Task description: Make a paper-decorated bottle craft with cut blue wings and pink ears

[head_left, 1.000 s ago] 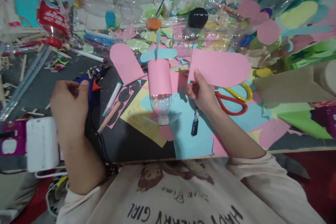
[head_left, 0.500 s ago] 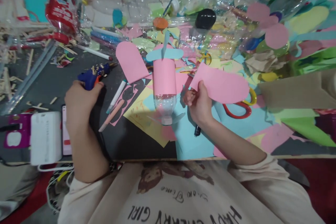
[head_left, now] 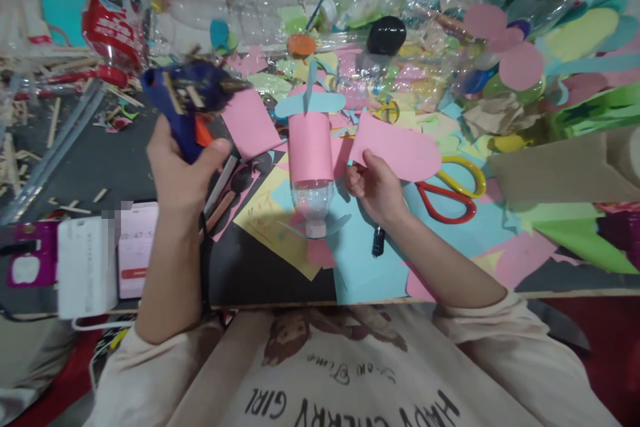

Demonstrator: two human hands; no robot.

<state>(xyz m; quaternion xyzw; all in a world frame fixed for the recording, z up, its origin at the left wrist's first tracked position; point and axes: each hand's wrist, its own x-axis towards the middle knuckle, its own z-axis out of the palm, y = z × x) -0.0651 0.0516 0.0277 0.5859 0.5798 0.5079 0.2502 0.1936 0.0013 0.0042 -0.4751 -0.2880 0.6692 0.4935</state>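
My left hand (head_left: 183, 163) is wrapped round a blue hot glue gun (head_left: 193, 90), raised off the table with its nozzle pointing right. My right hand (head_left: 373, 187) pinches the left end of a pink paper piece (head_left: 400, 147) with one rounded end. Between my hands lies a plastic bottle (head_left: 313, 197) wrapped in pink paper (head_left: 310, 147), with a light blue paper propeller (head_left: 310, 102) at its far end. A second pink paper piece (head_left: 253, 123) lies left of the bottle, partly behind the glue gun's nozzle.
Scissors (head_left: 450, 203) with red and yellow handles lie right of my right hand, and a black pen (head_left: 379, 240) is below it. A phone (head_left: 135, 253) and a white power bank (head_left: 85, 267) lie at the left. Plastic bottles and paper scraps crowd the back.
My left hand has lifted the glue gun off the table and brought it up and to the right. The pink paper in my right hand has shifted slightly left, showing more of the scissors.
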